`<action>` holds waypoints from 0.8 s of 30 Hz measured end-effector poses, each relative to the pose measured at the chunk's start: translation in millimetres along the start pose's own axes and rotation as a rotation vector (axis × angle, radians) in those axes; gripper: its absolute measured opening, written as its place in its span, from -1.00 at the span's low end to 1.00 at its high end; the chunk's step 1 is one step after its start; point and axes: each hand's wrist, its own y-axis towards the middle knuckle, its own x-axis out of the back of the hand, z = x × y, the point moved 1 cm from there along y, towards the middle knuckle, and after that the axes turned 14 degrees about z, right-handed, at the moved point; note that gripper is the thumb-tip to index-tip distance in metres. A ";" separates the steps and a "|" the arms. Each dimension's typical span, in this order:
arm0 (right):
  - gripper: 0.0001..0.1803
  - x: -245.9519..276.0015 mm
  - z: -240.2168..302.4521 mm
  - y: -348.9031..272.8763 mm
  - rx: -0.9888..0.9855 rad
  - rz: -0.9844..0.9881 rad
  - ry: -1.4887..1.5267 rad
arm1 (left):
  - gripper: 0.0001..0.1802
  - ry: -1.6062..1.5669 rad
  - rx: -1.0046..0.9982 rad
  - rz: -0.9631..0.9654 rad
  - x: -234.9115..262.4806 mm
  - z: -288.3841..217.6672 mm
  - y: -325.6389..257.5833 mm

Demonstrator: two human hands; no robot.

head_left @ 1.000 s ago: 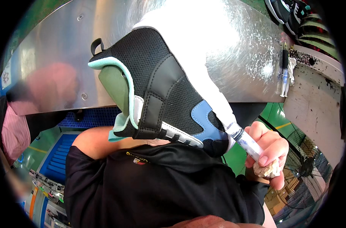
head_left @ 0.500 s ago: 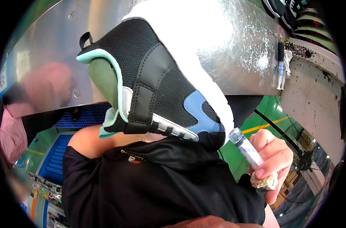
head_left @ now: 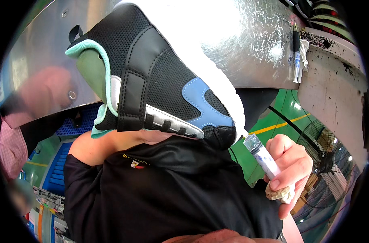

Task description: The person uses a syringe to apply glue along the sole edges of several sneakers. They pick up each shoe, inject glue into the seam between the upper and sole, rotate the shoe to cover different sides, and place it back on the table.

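A black mesh sneaker [head_left: 160,81] with a blue overlay, mint collar lining, strap and thick white sole is held up sideways, its toe pointing right. My left hand [head_left: 152,137] supports it from behind; most of the hand and its fingers are hidden by the shoe. At the toe, my right hand [head_left: 294,168] grips a clear syringe [head_left: 262,154] with whitish contents. The syringe's nozzle end is at the front edge of the white sole. A crumpled off-white wad [head_left: 281,193] is also pinched in my right fingers, around the syringe's lower end.
A shiny metal table [head_left: 257,77] spans the top, with a black-and-clear pen-like tool [head_left: 296,56] by its right edge. A pale, stained panel [head_left: 330,81] stands at right, above a black floor fan [head_left: 326,162]. Another person's pink sleeve [head_left: 14,137] shows at far left.
The sneaker has shifted left and slightly up in the picture, and the table has shifted the same way by less. My right hand keeps the syringe at the toe.
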 end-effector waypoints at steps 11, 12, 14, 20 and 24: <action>-0.33 33.0 -47.3 -26.4 -0.037 -0.679 -0.314 | -0.63 0.003 0.040 0.069 1.4 18.0 30.1; -0.30 36.7 -59.2 -30.6 -0.073 -0.679 -0.271 | -0.63 0.003 0.037 0.063 2.3 18.5 29.2; -0.24 40.9 -68.2 -36.6 -0.205 -0.622 -0.203 | -0.63 0.003 0.028 0.059 4.6 17.9 27.6; -0.37 20.1 -51.0 -5.7 0.042 -0.298 -0.085 | -0.62 0.000 0.003 0.028 6.1 13.8 19.3; -0.42 11.7 -48.5 34.9 0.217 -0.087 0.239 | -0.62 0.001 0.003 0.019 7.9 11.4 19.3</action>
